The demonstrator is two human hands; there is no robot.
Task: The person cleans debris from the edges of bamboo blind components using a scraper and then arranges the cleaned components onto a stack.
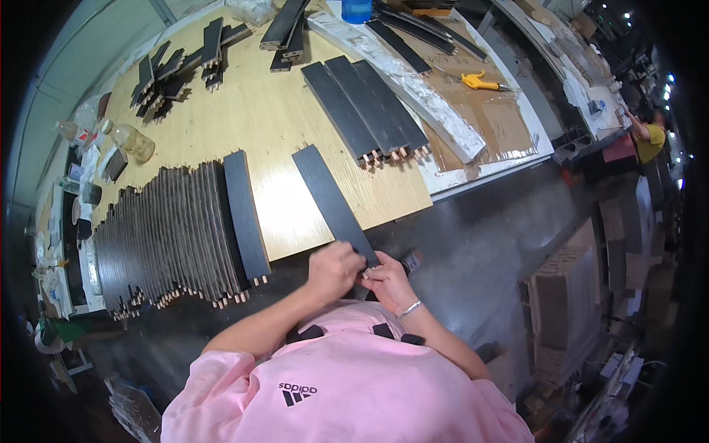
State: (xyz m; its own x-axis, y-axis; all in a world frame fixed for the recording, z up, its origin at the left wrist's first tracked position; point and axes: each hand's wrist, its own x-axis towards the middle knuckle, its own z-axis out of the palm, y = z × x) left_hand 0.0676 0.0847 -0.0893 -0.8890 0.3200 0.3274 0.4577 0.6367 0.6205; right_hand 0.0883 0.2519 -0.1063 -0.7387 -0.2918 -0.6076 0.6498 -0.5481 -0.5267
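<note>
A long black wooden board (pixel 332 196) lies on the table, its near end sticking out past the front edge toward me. My right hand (pixel 388 282) is closed around that near end, where small pale dowel ends show at the fingers. Right beside it my left hand (pixel 336 272) is closed in a fist at the board's end; whatever its fingers pinch is hidden. To the left, one black board (pixel 247 218) lies flat with dowels at its near end. Next to it a long row of black boards (pixel 173 229) stands on edge, dowels pointing toward me.
Several black boards (pixel 362 107) lie side by side at the right, with crossed stacks (pixel 214 48) farther back. A yellow air blow gun (pixel 480 81) rests on cardboard (pixel 473 136) beside a white foam strip (pixel 399 81). A plastic jar (pixel 133 142) stands left; cartons (pixel 565 288) stand right.
</note>
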